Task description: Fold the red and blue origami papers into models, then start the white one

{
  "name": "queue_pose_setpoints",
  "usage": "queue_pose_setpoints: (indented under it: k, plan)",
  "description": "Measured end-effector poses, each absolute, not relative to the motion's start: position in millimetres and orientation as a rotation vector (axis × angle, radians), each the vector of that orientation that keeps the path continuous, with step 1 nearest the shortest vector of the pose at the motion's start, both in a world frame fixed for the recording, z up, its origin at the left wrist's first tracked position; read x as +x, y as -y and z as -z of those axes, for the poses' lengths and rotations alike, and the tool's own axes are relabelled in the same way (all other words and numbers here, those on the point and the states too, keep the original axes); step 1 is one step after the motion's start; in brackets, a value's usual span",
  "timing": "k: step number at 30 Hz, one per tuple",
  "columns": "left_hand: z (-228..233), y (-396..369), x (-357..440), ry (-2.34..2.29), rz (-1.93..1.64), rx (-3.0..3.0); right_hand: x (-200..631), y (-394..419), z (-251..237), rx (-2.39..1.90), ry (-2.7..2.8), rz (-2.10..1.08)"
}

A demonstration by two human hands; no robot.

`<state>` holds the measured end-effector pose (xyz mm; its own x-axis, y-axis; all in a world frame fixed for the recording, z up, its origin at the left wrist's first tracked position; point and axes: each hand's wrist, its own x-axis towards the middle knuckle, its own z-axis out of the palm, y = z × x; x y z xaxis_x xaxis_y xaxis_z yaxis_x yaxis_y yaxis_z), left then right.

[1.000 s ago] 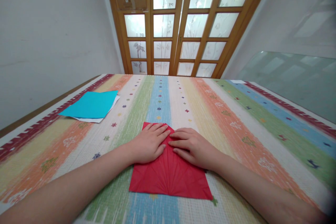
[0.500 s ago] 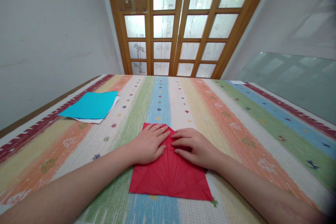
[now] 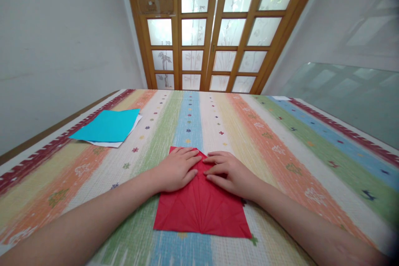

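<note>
A red sheet of paper (image 3: 199, 214) lies on the table in front of me, marked with creases that fan out from the middle of its near edge. My left hand (image 3: 179, 170) rests flat on its upper left part, fingers stretched toward the far edge. On the upper right part lies my right hand (image 3: 229, 174), its fingers slightly bent and apart, the tips touching the paper near the middle crease. The hands cover both upper sides of the sheet, and its far right corner is hidden.
A bright blue sheet (image 3: 107, 126) lies on white paper (image 3: 137, 121) at the left of the table. The striped tablecloth (image 3: 271, 145) spreads under everything. A pale glass panel (image 3: 346, 95) stands at the right, and wooden doors with glass panes (image 3: 215, 33) rise behind.
Almost nothing differs. My hands have shifted very slightly on the red paper, which stays in the same place.
</note>
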<state>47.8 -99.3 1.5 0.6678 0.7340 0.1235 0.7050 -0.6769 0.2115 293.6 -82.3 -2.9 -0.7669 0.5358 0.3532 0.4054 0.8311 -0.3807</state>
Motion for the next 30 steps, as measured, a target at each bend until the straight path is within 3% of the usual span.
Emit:
queue_pose_setpoints:
  k: [8, 30]
  plan:
    - [3, 93, 58, -1.265, -0.443, 2.688, 290, 80, 7, -0.811, 2.538, -0.408]
    - [6, 95, 59, -1.275, -0.434, 2.74, 295, 83, -8, -0.863, 2.706, -0.301]
